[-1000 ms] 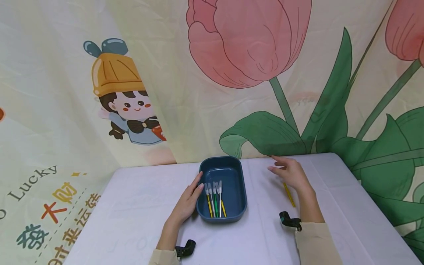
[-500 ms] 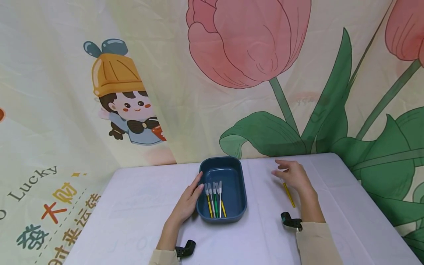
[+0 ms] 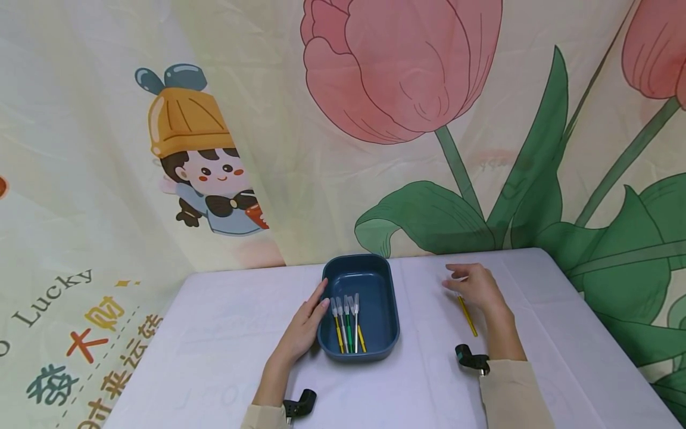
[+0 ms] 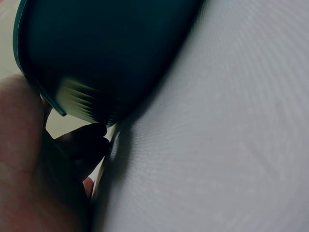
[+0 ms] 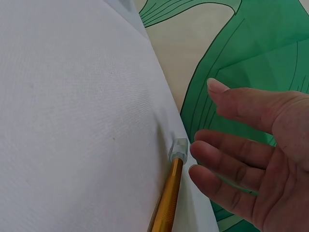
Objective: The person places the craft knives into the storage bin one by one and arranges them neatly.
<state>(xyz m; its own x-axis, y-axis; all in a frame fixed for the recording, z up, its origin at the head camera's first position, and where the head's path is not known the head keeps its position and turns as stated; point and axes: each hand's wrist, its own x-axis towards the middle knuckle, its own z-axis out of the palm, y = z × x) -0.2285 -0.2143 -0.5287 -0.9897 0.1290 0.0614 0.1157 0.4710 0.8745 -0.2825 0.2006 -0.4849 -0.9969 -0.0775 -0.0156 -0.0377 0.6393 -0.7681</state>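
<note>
A blue rectangular tray (image 3: pixel 370 277) stands in the middle of the table. My left hand (image 3: pixel 299 328) holds its left side, thumb over the rim and fingers along the outer wall, partly dark in the left wrist view. Several craft knives (image 3: pixel 348 325) with clear caps lie side by side in the tray, their handles yellow, green and silver. Another craft knife (image 5: pixel 170 195), gold with a clear cap, lies outside on the tablecloth. Beside its capped end is my right hand (image 3: pixel 477 289), fingers loosely bent and apart from the thumb, with nothing between them.
A white cloth (image 3: pixel 230 333) covers the table, and its back edge meets a printed backdrop (image 3: pixel 300 179) with tulips and a cartoon figure. Black wrist cameras (image 3: pixel 471 358) sit on both forearms.
My right hand has moved slightly right and towards me, over the capped end of the loose craft knife. The left hand and tray have stayed in place.
</note>
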